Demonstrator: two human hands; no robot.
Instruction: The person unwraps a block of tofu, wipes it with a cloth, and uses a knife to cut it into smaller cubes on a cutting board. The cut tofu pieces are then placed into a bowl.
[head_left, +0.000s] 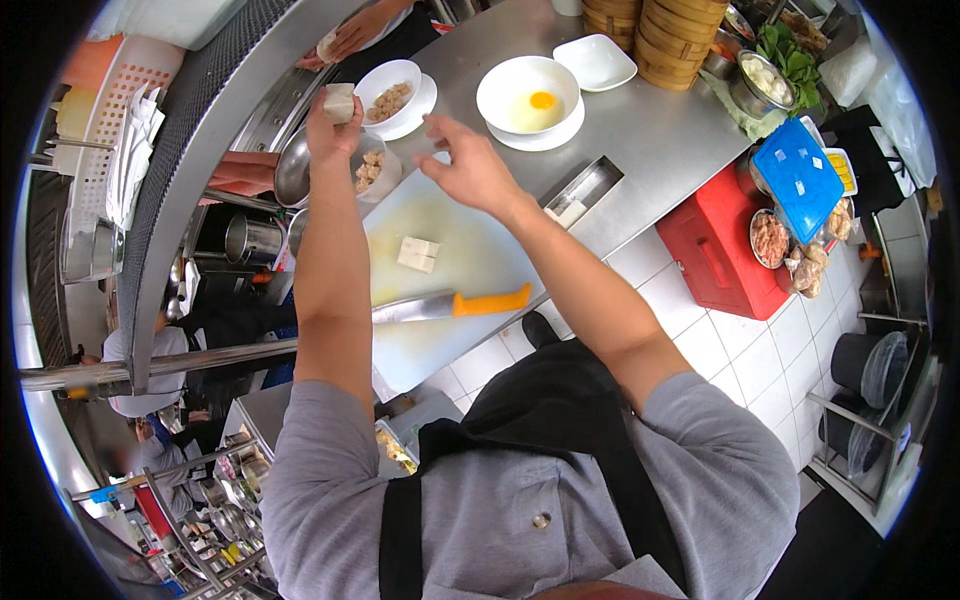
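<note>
My left hand holds up a pale block, seemingly tofu, beside a white bowl of minced filling on a saucer. My right hand is raised over the far edge of the cutting board, fingers apart, holding nothing. On the cutting board lies another pale block, scored or cut across. Nearer me is a knife with an orange handle. A tub of pinkish filling stands between my hands. Beyond my right hand, a white bowl holds a raw egg.
A metal rectangular tray with a white piece lies right of the board. Bamboo steamers, a square white dish and a metal bowl stand farther right. A co-worker's hands are at the upper left; a red cooler stands right.
</note>
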